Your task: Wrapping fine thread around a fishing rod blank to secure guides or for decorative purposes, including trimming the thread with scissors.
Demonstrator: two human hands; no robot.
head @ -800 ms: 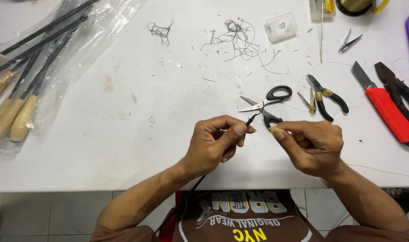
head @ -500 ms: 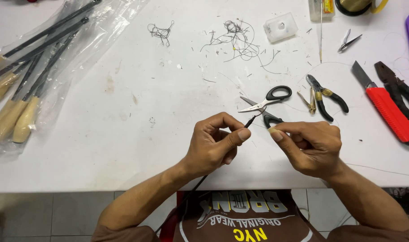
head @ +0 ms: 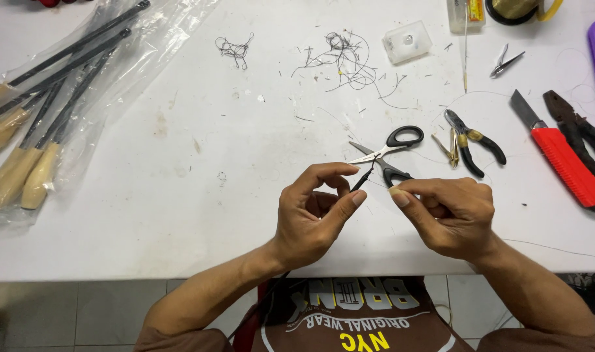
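A white desk (head: 180, 195), scuffed and strewn with black thread clippings (head: 343, 55), fills your view above a tiled floor. Your left hand (head: 310, 218) pinches the tip of a thin black cord (head: 360, 181) between thumb and forefinger, just in front of the black-handled scissors (head: 388, 153); the cord's other end runs down under that hand and off the desk edge. Your right hand (head: 450, 215) is closed, fingers curled in with the thumb pressed to the forefinger close beside the cord tip; whatever it pinches is too fine to make out. The cord end looks short and cleanly cut, so trimming seems done, while the fine work at the tip appears unfinished. The small black pliers (head: 473, 140), red utility knife (head: 561, 160) and bagged wooden-handled tools (head: 30, 130) lie untouched.
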